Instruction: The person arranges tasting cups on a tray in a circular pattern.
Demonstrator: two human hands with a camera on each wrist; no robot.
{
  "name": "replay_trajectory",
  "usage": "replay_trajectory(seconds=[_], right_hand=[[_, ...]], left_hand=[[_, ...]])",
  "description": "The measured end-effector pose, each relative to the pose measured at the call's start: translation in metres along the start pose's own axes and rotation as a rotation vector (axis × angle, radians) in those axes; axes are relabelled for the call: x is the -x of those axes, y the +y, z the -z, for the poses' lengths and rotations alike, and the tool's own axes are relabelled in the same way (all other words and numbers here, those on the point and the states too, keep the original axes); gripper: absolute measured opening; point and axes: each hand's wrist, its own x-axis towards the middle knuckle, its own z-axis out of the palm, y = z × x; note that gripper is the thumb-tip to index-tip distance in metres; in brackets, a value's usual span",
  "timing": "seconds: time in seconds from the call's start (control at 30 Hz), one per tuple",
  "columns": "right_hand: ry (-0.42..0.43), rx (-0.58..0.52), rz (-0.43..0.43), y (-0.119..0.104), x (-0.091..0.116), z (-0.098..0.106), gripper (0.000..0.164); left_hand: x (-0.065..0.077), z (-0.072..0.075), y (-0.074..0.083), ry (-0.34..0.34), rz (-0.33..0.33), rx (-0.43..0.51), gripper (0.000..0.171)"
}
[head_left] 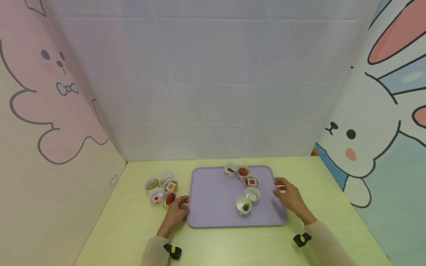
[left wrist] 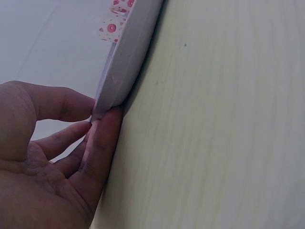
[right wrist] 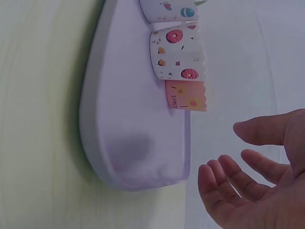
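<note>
A lavender tray lies flat on the table. My left hand is at its left edge; the left wrist view shows the thumb on the rim and fingers against the underside, pinching the tray. My right hand hovers by the right edge, fingers loosely bent and holding nothing; in the right wrist view this hand is apart from the tray. Several small patterned paper cups stand in a curved row on the tray, from a cup with a dark piece to a cup with a green piece.
Left of the tray, several more paper cups cluster on the pale yellow table, the nearest a cup with a red-orange piece close to my left hand. A white sheet stands behind; cartoon-printed sheets flank both sides.
</note>
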Motion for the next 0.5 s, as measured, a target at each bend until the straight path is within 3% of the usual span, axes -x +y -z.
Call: replay_trajectory(seconds=[0.5], right_hand=[[-0.079,-0.027,-0.123,0.020,0.000,-0.001,0.052]], left_hand=[[0.001,0.000,0.001,0.006,-0.006,0.004,0.052]])
